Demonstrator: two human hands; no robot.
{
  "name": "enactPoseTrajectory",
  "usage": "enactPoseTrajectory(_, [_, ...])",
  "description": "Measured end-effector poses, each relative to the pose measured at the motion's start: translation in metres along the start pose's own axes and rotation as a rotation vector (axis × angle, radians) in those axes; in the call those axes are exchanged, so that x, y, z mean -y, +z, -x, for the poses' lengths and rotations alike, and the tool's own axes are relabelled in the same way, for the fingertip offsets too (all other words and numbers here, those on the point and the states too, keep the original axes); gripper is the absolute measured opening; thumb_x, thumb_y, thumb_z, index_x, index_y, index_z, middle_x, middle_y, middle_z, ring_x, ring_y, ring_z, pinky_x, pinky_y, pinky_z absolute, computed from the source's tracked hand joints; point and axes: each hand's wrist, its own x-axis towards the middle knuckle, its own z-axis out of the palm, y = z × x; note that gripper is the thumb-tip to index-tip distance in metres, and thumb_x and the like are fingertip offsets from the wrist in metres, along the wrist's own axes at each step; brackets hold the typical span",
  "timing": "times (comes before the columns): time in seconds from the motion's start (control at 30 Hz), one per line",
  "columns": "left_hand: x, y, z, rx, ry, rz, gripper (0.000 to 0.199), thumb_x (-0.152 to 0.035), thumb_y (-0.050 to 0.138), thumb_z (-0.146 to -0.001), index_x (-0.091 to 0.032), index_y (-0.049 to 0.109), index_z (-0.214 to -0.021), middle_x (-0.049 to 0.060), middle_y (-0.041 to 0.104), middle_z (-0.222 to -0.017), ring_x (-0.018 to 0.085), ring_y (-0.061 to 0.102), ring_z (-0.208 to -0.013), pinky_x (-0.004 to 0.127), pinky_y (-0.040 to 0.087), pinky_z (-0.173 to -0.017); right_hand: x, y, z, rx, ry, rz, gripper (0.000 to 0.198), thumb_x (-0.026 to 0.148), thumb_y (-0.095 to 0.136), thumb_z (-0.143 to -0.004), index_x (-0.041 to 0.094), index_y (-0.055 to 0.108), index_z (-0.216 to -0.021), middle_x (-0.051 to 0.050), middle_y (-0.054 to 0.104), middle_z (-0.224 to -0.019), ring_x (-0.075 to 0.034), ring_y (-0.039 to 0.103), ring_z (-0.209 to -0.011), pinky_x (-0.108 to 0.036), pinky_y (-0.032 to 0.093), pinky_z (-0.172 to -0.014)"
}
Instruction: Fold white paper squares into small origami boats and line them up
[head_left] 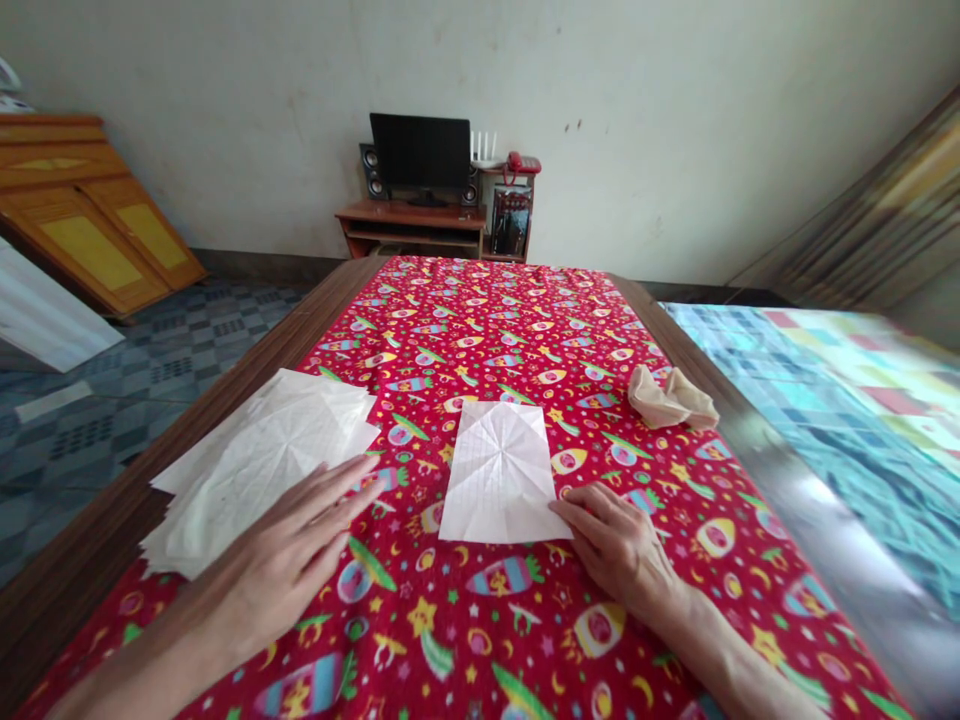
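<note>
A creased white sheet of paper (pixel 501 470) lies on the red patterned cloth in front of me. Its fold lines spread out from a point in its upper middle. My right hand (pixel 619 540) is at the sheet's near right corner, thumb and fingers closed on the edge there. To the left is a loose pile of similar creased white sheets (pixel 255 470), their edges uneven. My left hand (pixel 300 545) hovers by the pile's near right side, fingers stretched out and holding nothing. It partly covers the lower part of the pile.
The red cloth (pixel 510 340) covers most of a dark wooden table (pixel 292 330). A crumpled beige cloth (pixel 671 398) lies near the right edge. Beyond stands a desk with a monitor (pixel 421 152) and a red telephone (pixel 523 163). A bed (pixel 817 400) is at right.
</note>
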Motion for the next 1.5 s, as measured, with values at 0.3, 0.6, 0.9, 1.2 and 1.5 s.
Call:
enactPoseTrajectory(0.3, [-0.019,0.076,-0.059,0.299,0.199,0.322,0.059,-0.005,0.045,-0.082,-0.021,0.041,-0.139,0.005,0.042,-0.145,0.018,0.033,-0.136,0.039,0.036,-0.111,0.006,-0.011,-0.003,0.051,-0.076,-0.121,0.019,0.014,0.045,-0.084,0.019,0.059,-0.096,-0.010,0.064,-0.101,-0.020,0.060,-0.087,-0.035,0.051,-0.072])
enactPoseTrajectory(0.6, [-0.034,0.077,-0.050,0.072,0.236,0.383,0.028,-0.026,0.045,-0.094,-0.019,0.065,-0.111,0.005,0.070,-0.109,0.020,0.063,-0.104,0.036,0.051,-0.089,-0.004,-0.001,-0.004,0.219,-0.143,-0.252,0.035,0.028,0.045,-0.090,0.018,0.060,-0.119,-0.012,0.066,-0.117,-0.025,0.058,-0.113,-0.044,0.046,-0.092])
enactPoseTrajectory(0.9, [-0.030,0.085,-0.069,0.135,-0.260,0.398,0.044,-0.036,0.051,-0.089,-0.013,0.061,-0.054,-0.002,0.052,-0.045,0.009,0.046,-0.042,0.021,0.030,-0.045,0.000,0.011,-0.011,0.069,0.527,-0.409,0.030,0.036,0.057,-0.085,0.019,0.066,-0.063,0.002,0.061,-0.052,-0.012,0.055,-0.047,-0.021,0.037,-0.043])
enactPoseTrajectory(1.2, [-0.030,0.090,-0.096,0.266,-0.437,0.209,0.040,-0.039,0.051,-0.087,-0.016,0.051,-0.055,-0.003,0.044,-0.047,0.009,0.038,-0.046,0.024,0.022,-0.051,-0.005,0.018,-0.032,0.105,0.664,-0.166,0.031,0.035,0.054,-0.083,0.019,0.048,-0.058,0.005,0.044,-0.052,-0.008,0.041,-0.049,-0.021,0.023,-0.048])
enactPoseTrajectory(1.5, [-0.033,0.088,-0.108,0.337,-0.445,-0.018,0.025,-0.038,0.050,-0.090,-0.020,0.059,-0.105,0.003,0.068,-0.074,0.020,0.064,-0.068,0.025,0.038,-0.055,-0.003,0.019,-0.034,0.164,0.588,0.035,0.028,0.031,0.051,-0.085,0.019,0.047,-0.061,0.003,0.052,-0.056,-0.009,0.044,-0.051,-0.023,0.021,-0.052])
